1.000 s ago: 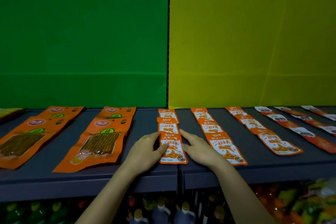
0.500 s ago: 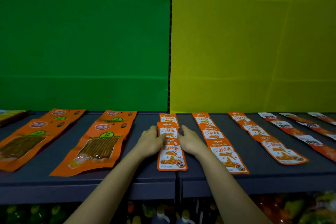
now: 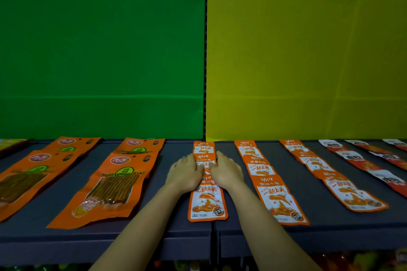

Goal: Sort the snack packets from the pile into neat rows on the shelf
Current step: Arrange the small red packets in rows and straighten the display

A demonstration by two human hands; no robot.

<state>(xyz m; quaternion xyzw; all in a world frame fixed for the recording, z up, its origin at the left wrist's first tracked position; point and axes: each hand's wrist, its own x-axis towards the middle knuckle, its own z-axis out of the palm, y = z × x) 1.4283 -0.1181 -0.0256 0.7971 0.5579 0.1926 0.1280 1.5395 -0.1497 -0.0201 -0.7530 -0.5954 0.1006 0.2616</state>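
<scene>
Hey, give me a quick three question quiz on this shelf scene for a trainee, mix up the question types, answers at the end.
1. True or false: the left hand and right hand rest with straight fingers against opposite sides of one row of small orange packets.
2. Behind the large orange packets, the backdrop panel is: A yellow, B green, C blue.
3. Fill in: the red-and-white packets lie toward the shelf's ____ end.
Key: 1 true; 2 B; 3 right.

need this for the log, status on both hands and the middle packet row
Left hand and right hand flat, fingers straight, either side of the middle packet row. Row straight, overlapped, on the shelf. No obstruction seen.
</scene>
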